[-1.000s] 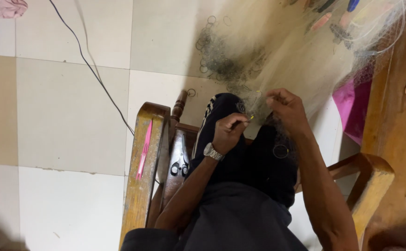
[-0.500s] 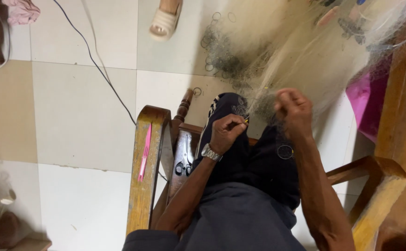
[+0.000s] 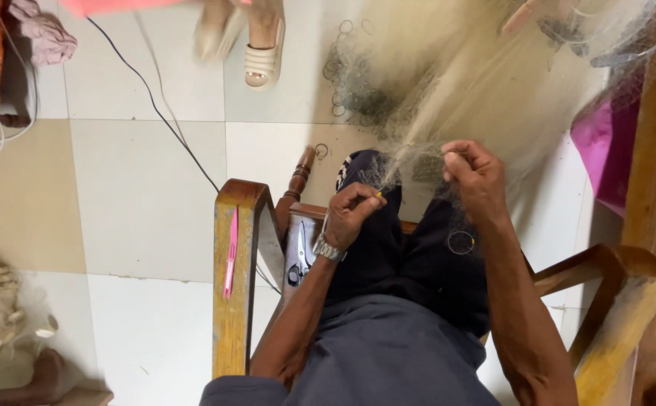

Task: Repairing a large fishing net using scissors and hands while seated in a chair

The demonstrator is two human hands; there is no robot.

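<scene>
Person seated in wooden armchair [image 3: 232,301], pale fine-mesh fishing net [image 3: 493,98] fanning from hands toward floor ahead. Left hand [image 3: 354,214] closed on small yellow-tipped netting needle [image 3: 377,195] at net edge. Right hand [image 3: 474,177] pinched shut on bunched mesh, just beside left. Judgement: keep right-hand tension steady, work knot close to pinch. Black-handled scissors [image 3: 299,259] and pink pen-like tool [image 3: 230,252] left of left wrist.

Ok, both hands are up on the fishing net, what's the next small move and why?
Probably pass the yellow-tipped tool in the left hand through the mesh pinched by the right hand. The fishing net is stretched between them and the tip already points at it.
</scene>
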